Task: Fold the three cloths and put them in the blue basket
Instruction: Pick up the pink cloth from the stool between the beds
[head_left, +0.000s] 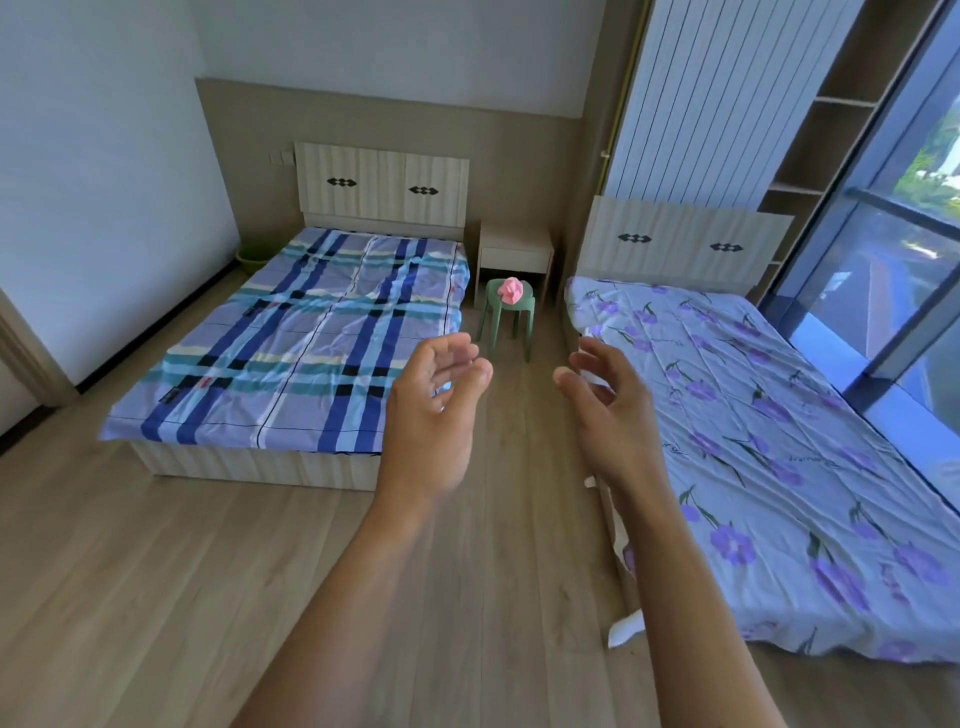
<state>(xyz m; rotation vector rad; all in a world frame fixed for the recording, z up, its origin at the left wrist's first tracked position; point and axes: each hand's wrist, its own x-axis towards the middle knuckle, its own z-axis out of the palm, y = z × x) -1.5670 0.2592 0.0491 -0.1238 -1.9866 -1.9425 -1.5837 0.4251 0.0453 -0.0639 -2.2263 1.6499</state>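
Both bare arms reached forward over the wooden floor (156, 571) in the aisle between two beds. The left hand (436, 400) was held up with its palm turned inward, its fingers loosely curved and spread a little, the thumb standing apart; it held and touched nothing. The right hand (610, 410) mirrored it, palm facing the left one, fingers relaxed and slightly bent, also gripping nothing. The two hands were apart, with a gap of floor showing between them. Well beyond them, a pink cloth (510, 291) lay bunched in a small heap on the seat of a green stool (506, 319), which stood on the floor just in front of a pale nightstand (514, 254). A plaid bed (311, 338) lay to the left of the stool and a floral bed (753, 415) to its right. A green bin (253, 260) sat in the far corner beside the plaid bed.
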